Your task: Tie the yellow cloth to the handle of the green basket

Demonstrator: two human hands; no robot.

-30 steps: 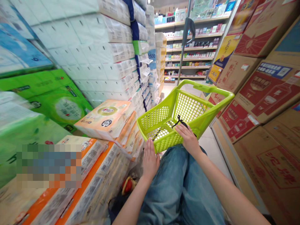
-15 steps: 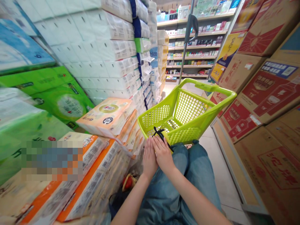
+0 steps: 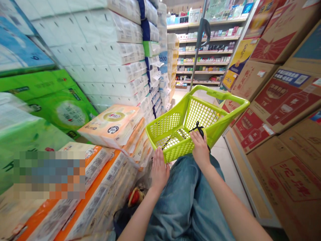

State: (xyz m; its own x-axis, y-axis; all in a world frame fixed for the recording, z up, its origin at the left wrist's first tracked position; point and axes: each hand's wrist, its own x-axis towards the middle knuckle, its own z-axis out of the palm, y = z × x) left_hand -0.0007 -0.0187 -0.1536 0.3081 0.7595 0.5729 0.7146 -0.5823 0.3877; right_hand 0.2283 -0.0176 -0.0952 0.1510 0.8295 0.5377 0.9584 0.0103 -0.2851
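My left hand (image 3: 159, 169) lies with fingers outstretched at the near left corner of a lime-green plastic shopping basket (image 3: 179, 147); it seems to touch the corner. At the basket's near right side, my right hand (image 3: 201, 149) has its fingers bent around a small yellowish thing tied with a black bow (image 3: 197, 127). Most of that thing is hidden by the hand, so its kind does not show. Only lattice walls and floor show inside the basket, which has a raised handle at its far right. Jeans-clad knees (image 3: 195, 187) are below both hands.
Orange tissue packs (image 3: 110, 120) are stacked close on the left, with white packs (image 3: 125, 50) piled behind. Cardboard cartons (image 3: 278, 97) stand along the right on a low platform. A grey pole (image 3: 194, 67) rises beyond the basket, before stocked shelves (image 3: 205, 52).
My hands have parted. The right moved right along the basket, and the black-bowed thing moved with it; the left stayed near the left corner.
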